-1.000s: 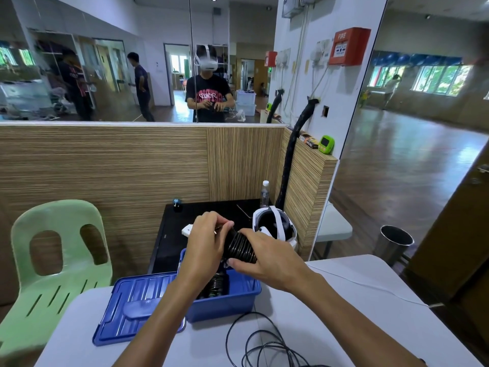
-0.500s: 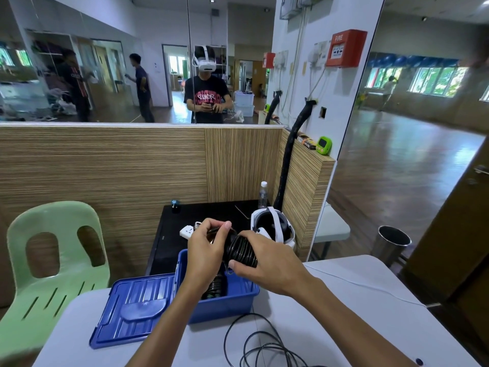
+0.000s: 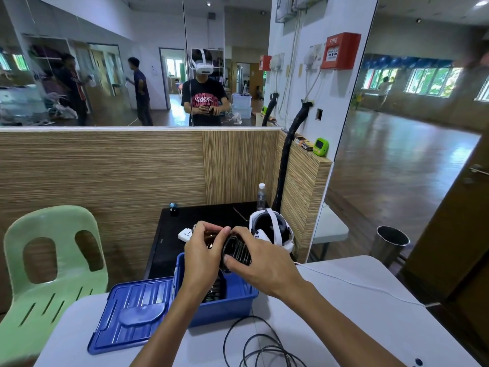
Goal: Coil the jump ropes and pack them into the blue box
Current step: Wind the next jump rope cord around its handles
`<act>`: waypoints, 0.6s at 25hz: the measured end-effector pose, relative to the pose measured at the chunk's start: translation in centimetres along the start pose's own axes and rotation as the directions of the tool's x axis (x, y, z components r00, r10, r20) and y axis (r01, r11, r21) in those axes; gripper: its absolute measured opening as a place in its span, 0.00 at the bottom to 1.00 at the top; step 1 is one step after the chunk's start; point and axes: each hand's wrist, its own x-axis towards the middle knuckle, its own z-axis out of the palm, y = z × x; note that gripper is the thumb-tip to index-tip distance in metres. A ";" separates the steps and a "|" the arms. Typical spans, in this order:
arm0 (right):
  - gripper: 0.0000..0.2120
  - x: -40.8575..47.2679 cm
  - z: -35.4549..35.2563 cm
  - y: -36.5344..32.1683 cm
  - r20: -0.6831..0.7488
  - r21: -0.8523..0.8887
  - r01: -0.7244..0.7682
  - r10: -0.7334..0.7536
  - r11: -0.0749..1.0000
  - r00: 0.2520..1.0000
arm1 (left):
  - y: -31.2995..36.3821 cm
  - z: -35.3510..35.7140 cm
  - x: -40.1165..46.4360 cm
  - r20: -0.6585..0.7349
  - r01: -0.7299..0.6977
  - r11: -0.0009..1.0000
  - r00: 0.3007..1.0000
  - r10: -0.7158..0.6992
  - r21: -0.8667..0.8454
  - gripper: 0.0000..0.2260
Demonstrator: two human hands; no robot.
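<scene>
Both hands are holding 1 coiled jump rope (image 3: 236,253) above the open blue box (image 3: 227,305). The left hand (image 3: 205,254) is gripping the coil's left end, fingers curled around it, while the right hand (image 3: 260,263) is clasping its dark loops between thumb and fingers. Inside the box, another dark bundle (image 3: 214,291) is already lying, so packing seems partly done. On the white table (image 3: 330,300), nearer the person, a loose black rope (image 3: 262,345) is sprawling in open loops, not yet coiled. The blue lid (image 3: 133,312) is lying just left of the box. By my judgement, the task is roughly midway: this coil needs lowering in, then the loose rope needs winding.
</scene>
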 end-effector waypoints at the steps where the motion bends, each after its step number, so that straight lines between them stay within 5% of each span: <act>1: 0.25 0.0 0.0 0.0 0.004 0.004 0.009 -0.009 1.000 1.000 | -0.1 -0.1 0.0 -0.001 0.006 1.000 1.000 -0.006 -0.022 0.04; 15: 0.16 0.1 0.1 0.5 0.036 -0.063 0.086 -0.084 0.994 0.996 | -0.5 0.6 -0.6 -0.073 0.021 0.999 0.997 -0.023 -0.026 0.06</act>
